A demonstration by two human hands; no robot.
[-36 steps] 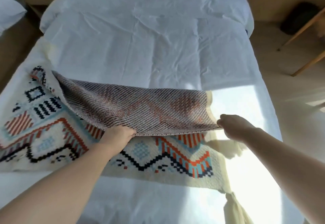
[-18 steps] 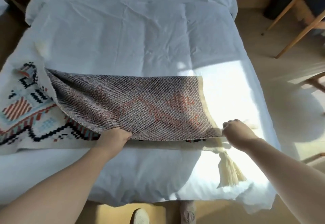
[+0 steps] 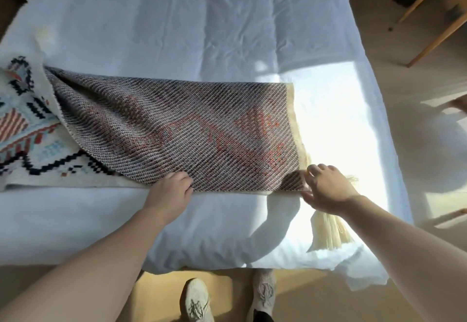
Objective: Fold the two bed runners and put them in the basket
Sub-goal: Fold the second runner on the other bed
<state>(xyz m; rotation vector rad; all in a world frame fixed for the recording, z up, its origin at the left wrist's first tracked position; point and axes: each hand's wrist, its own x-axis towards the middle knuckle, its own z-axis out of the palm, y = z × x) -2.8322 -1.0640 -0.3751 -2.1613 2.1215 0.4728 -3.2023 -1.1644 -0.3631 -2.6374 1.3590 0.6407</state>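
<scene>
The bed runner [image 3: 177, 132] lies across the near part of the bed [image 3: 202, 30]. It is folded over on itself, so the dull grey and red back side faces up. At the far left its bright front side shows, with black zigzags, red stripes and pale blue squares. The folded edge runs along the near side, close to the person.

The left hand [image 3: 169, 192] is closed on the near edge of the runner, about in the middle, with the fingers curled over the cloth. The right hand [image 3: 326, 187] is at the right near corner of the runner. Its fingers are spread out and loose, and they rest at the corner. I cannot tell if it is pinching the cloth or just touching it.

A cream tassel fringe [image 3: 328, 230] hangs off the bed just below the right wrist.

The white bed sheet [image 3: 227, 233] is wrinkled. A bright patch of sun falls on its right side.

Below the bed edge, two pale sneakers [image 3: 197, 301] stand on a tan floor [image 3: 417, 144]. At the top right, slanted wooden legs [image 3: 439, 30] of some furniture stand on the floor.
</scene>
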